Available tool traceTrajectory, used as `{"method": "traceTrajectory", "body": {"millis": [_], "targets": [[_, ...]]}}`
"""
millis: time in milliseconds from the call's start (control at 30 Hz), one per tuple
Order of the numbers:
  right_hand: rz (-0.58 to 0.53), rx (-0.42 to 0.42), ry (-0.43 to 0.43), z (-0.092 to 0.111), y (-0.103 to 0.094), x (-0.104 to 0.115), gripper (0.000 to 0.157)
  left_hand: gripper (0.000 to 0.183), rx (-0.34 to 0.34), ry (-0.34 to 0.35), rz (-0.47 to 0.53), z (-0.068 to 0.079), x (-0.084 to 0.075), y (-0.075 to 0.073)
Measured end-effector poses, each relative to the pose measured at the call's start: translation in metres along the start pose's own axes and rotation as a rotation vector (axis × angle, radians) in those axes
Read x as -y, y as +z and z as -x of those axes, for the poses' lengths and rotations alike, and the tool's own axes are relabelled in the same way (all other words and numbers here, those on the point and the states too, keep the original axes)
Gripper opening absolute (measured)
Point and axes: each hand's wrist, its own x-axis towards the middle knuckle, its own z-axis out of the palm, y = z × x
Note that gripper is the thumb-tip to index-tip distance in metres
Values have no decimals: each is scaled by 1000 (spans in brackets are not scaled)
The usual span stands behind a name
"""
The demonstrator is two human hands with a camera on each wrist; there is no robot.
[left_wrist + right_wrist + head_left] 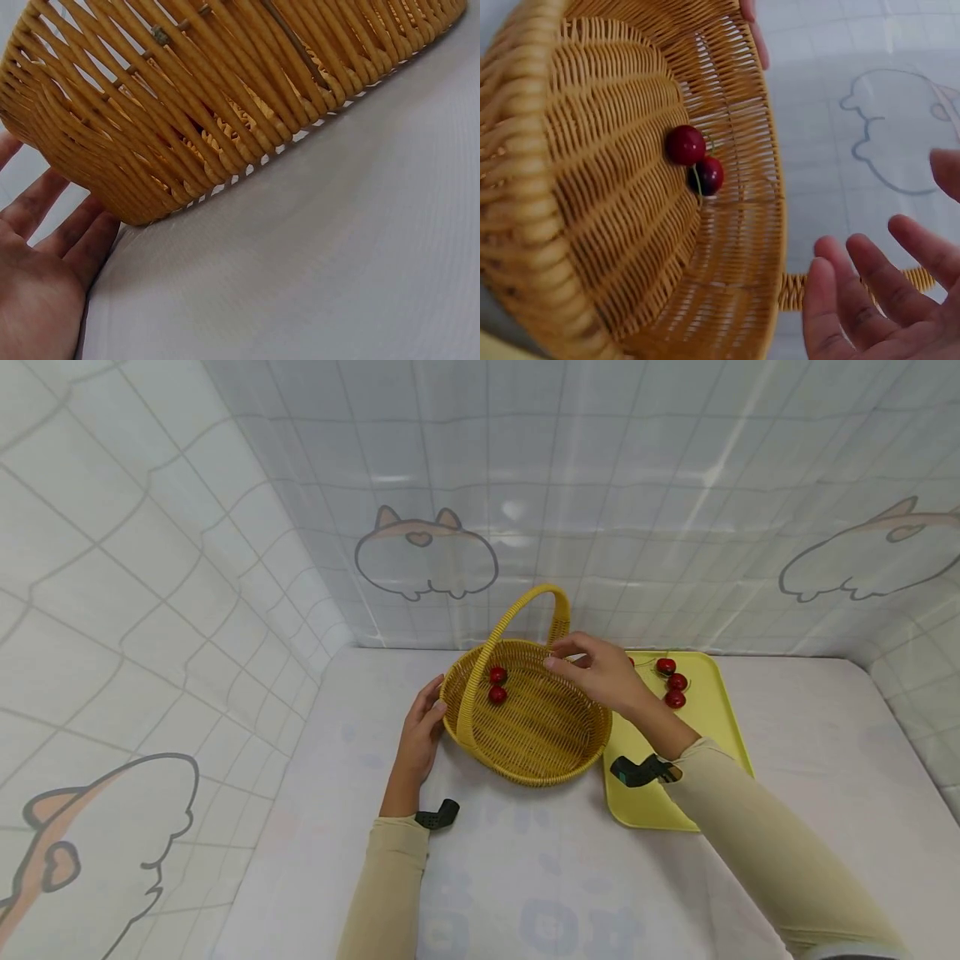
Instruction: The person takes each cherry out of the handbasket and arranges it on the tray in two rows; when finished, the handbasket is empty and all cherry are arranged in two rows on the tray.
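A yellow wicker basket (536, 735) with a tall arched handle (487, 652) stands on the table. Two red cherries lie inside, one upper cherry (498, 675) and one lower cherry (497, 694). At the basket's left side, my left hand (423, 727) rests against the outer wall; the left wrist view shows its fingers (45, 202) fairly straight along the weave. My right hand (600, 672) hovers over the basket's right rim, fingers spread and holding nothing. In the right wrist view, these fingers (877, 300) are apart from the cherries (685, 145).
To the right lies a yellow tray (637, 802), partly behind my right forearm. Several cherries (675, 699) with stems are at its far end. A white sheet with grid lines and cartoon animals (426, 556) hangs behind and at the sides. Light cloth (510, 868) covers the table.
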Motion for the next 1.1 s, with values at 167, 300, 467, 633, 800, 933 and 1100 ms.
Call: {"method": "traceTrajectory", "body": {"millis": [167, 300, 467, 633, 800, 933, 1100], "targets": [[71, 100, -29, -16, 11, 8, 60, 49, -4, -5, -6, 0, 1, 0], [114, 163, -63, -30, 20, 11, 64, 49, -3, -5, -2, -1, 1, -1], [170, 200, -129, -46, 33, 10, 62, 50, 0, -4, -1, -1, 0, 0], [258, 218, -150, -60, 47, 8, 58, 50, -6, -16, 0, 0, -3, 1], [318, 263, -113, -69, 57, 6, 59, 50, -7, -36, 7, -1, -6, 3], [338, 283, -71, -74, 65, 2, 59, 50, -3, -43, 4, 0, -7, 3], [325, 316, -2, -78, 73, -5, 59, 51, -3, -47, 10, -1, -7, 3]]}}
